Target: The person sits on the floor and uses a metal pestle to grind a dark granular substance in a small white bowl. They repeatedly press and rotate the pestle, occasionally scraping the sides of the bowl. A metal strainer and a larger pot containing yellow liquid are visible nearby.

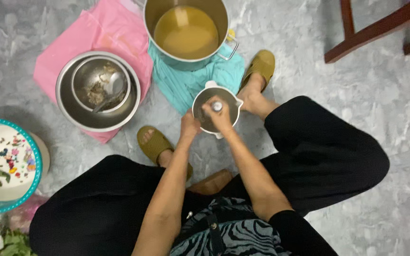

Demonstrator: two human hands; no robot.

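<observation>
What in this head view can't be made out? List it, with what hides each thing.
- Inside of the small grey pot, head view: the right hand and the white-tipped tool cover most of it.
- Left hand: its fingers are behind the pot's rim, so the grip is unclear.
- Scraps in the inner steel bowl: too small to identify.
- Greens, bottom left: cut off by the edge.
- Wooden furniture legs, top right: cut off.

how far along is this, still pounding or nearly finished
Looks done: the big pot holds yellowish liquid, and the nested steel bowls hold scraps and a spoon. In hand: left hand steadies the small mortar; right hand grips the pestle. How much remains cannot be told.
</observation>
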